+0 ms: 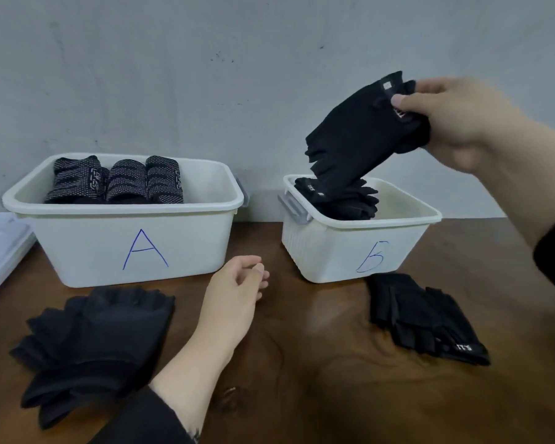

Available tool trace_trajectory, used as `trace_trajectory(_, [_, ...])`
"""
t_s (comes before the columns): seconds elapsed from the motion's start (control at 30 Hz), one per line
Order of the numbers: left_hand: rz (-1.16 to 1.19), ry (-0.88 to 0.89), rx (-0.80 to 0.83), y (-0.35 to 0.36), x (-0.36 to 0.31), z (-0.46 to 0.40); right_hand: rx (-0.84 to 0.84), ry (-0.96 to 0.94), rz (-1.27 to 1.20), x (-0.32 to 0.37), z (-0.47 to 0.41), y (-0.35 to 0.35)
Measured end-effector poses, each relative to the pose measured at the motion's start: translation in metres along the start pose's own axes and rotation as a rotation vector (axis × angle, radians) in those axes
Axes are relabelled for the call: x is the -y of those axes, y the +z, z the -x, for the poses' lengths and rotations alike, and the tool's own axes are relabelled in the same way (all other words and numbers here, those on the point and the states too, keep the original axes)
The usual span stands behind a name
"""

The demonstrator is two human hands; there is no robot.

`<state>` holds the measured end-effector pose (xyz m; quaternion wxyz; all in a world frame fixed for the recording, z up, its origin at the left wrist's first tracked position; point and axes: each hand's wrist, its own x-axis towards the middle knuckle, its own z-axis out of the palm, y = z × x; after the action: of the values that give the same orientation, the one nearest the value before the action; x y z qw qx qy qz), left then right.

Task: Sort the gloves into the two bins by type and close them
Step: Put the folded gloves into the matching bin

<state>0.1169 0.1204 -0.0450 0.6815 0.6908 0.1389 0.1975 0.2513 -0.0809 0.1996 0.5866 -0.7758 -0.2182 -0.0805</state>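
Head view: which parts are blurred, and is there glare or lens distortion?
Head view: the right hand and its black glove are motion-blurred; the left hand and bin A are fairly sharp; soft glare lies on the table below bin B; the wide lens bows the bins' rims.

1. Gap btw bin A [77,238] and bin B [334,251]: free, left hand [234,293] in front of it.
2. Worktop [318,363] centre bare, glove piles [93,341] left, [423,318] right.
3. Bin B opening: right half free.
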Motion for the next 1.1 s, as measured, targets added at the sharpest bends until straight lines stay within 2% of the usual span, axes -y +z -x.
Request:
trace_trajectory(0.1, [-0.054, 0.004, 0.004, -0.001, 0.002, -0.005, -0.001, 0.093, -0.072, -0.006, -0.032, 0.005])
trace_trajectory(0.2, [-0.081, 0.0, 0.0, -0.002, 0.005, -0.009, 0.025, 0.3, -0.181, -0.024, -0.051, 0.019])
trace_trajectory(0.3, [-0.097, -0.002, -0.004, -0.003, 0.005, -0.013, 0.047, 0.422, 0.007, -0.065, -0.061, 0.025])
trace_trajectory(0.4, [-0.071, -0.012, -0.017, -0.003, 0.006, -0.016, -0.049, 0.372, 0.364, -0.1, -0.064, 0.024])
trace_trajectory(0.53, [-0.104, 0.003, -0.009, -0.001, 0.008, -0.017, -0.071, 0.359, 0.543, -0.115, -0.061, 0.026])
trace_trajectory(0.6, [-0.132, 0.009, -0.002, -0.001, 0.008, -0.017, -0.122, 0.244, 0.674, -0.112, -0.057, 0.029])
trace_trajectory(0.67, [-0.15, 0.009, 0.0, -0.001, 0.008, -0.017, -0.131, 0.029, 0.745, -0.106, -0.051, 0.033])
trace_trajectory(0.73, [-0.164, 0.009, -0.001, -0.001, 0.008, -0.016, 0.035, -0.065, 0.731, -0.1, -0.041, 0.041])
trace_trajectory(0.8, [-0.176, 0.012, 0.002, -0.001, 0.009, -0.016, 0.283, -0.055, 0.833, -0.098, -0.031, 0.05])
trace_trajectory(0.87, [-0.19, 0.019, 0.009, -0.001, 0.009, -0.015, 0.42, -0.05, 0.955, -0.103, -0.03, 0.055])
trace_trajectory(1.1, [-0.206, 0.028, 0.02, -0.001, 0.01, -0.015, 0.438, -0.031, 1.03, -0.109, -0.042, 0.066])
